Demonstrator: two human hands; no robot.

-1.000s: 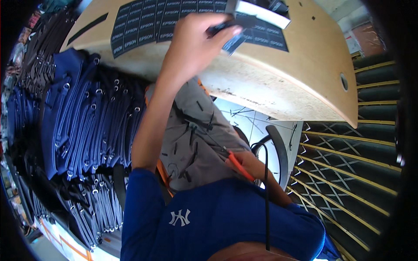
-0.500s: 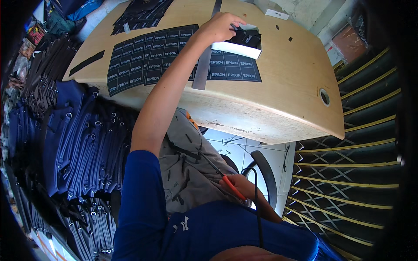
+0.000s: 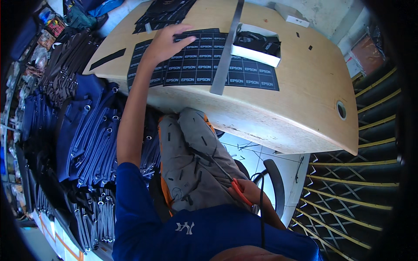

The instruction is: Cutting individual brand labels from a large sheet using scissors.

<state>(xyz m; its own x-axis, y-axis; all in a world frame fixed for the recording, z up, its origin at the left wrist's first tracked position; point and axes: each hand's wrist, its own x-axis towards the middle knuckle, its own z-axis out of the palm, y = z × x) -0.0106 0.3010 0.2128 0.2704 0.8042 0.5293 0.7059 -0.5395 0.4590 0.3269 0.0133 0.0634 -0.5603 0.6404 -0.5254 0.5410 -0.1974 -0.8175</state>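
Note:
My left hand is over the black printed sheets on the table, its thumb and fingers apart and nothing visible in it. Whether it touches the sheets I cannot tell. In my right hand, low above my lap, is a pair of scissors with orange-red handles; the blades point toward my knees. A white open box holding small black cut pieces stands at the right end of the sheets. Beside it a long metal ruler lies across them.
More black sheets and a narrow black strip lie on the wooden table. Stacks of blue straps with metal rings hang at left. Black scraps dot my grey trousers. A folding gate stands at right.
My left hand has left the white box and moved left over the sheets. My right hand still holds the scissors at my lap. The whole view has shifted slightly.

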